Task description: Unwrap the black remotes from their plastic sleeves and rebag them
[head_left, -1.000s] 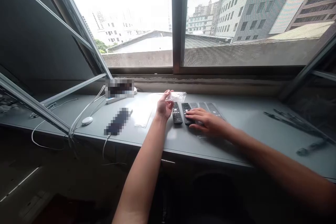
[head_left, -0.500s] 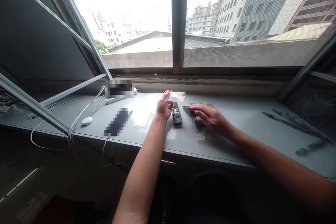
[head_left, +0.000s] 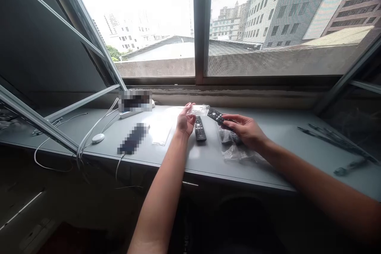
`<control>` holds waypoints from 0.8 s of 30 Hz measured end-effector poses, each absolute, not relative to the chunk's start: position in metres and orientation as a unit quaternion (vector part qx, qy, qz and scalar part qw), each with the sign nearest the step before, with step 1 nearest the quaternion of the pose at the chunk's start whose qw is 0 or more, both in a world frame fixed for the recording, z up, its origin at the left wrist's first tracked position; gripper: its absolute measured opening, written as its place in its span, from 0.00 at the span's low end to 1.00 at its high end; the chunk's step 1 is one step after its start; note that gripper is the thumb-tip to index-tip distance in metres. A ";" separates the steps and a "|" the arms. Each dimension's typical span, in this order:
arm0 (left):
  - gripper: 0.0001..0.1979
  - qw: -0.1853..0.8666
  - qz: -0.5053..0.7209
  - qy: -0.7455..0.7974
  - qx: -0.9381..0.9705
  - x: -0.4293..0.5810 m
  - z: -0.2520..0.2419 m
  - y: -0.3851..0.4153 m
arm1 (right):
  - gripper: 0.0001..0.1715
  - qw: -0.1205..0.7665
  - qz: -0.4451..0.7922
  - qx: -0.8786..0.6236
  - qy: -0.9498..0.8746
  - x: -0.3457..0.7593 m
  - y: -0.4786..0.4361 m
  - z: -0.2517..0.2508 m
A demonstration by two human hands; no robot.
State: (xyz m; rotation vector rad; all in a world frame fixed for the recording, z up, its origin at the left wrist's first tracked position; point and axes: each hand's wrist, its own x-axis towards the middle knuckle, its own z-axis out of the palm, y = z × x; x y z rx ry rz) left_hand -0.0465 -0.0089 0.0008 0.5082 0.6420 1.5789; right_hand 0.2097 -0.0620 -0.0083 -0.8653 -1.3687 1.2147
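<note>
My right hand [head_left: 244,129] is closed round a black remote control [head_left: 215,116], lifted off the grey desk [head_left: 193,158] and pointing up and left. Under that hand lie bagged remotes in crumpled clear plastic [head_left: 235,149]. My left hand [head_left: 185,120] pinches the edge of a small clear plastic bag [head_left: 200,109] just above the desk. A second black remote [head_left: 199,128] lies flat on the desk between my two hands.
A blurred dark device [head_left: 132,138] with a cable, a flat clear sleeve [head_left: 162,131], a white puck [head_left: 98,137] and white cables [head_left: 89,135] lie left. Dark cable ties [head_left: 336,141] lie far right. The window frame [head_left: 201,27] rises behind the desk.
My right hand went from lying flat on the row of remotes to gripping one and lifting it up toward the bag. My left hand stayed in place.
</note>
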 end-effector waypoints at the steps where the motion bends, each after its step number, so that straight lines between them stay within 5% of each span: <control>1: 0.12 0.630 0.690 0.280 0.220 -0.047 0.001 -0.009 | 0.21 0.536 0.542 -0.352 -0.543 0.211 -0.060 -0.009; 4: 0.10 0.629 0.692 0.279 0.218 -0.047 0.002 -0.009 | 0.23 0.532 0.617 -0.324 -0.482 0.216 -0.054 -0.008; 9: 0.12 0.624 0.694 0.285 0.217 -0.045 0.003 -0.010 | 0.11 0.480 0.674 -0.332 -0.453 0.227 -0.050 -0.003; 24: 0.09 0.631 0.692 0.282 0.207 -0.046 0.001 -0.009 | 0.16 0.454 0.800 -0.250 -0.301 0.221 -0.067 0.023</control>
